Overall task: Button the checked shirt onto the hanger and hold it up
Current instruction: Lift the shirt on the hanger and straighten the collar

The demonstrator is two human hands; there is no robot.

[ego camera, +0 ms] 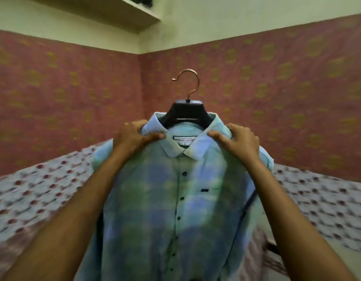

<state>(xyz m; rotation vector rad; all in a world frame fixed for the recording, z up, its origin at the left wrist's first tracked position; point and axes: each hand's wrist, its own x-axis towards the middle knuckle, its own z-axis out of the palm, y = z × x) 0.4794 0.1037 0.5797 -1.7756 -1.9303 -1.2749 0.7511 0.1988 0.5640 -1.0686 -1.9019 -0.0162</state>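
A blue and green checked shirt (175,203) hangs upright in front of me on a black hanger (187,112) with a copper hook (190,82). Dark buttons run down its closed front, and the collar is spread open at the top, showing a white label. My left hand (135,136) grips the shirt's left shoulder beside the collar. My right hand (238,140) grips the right shoulder in the same way. Both hands hold the shirt raised above the bed.
A bed (37,197) with a white cover printed with red flowers lies below and behind the shirt. Pink patterned walls (277,94) meet in a corner straight ahead. A pale shelf (135,9) juts out high on the left wall.
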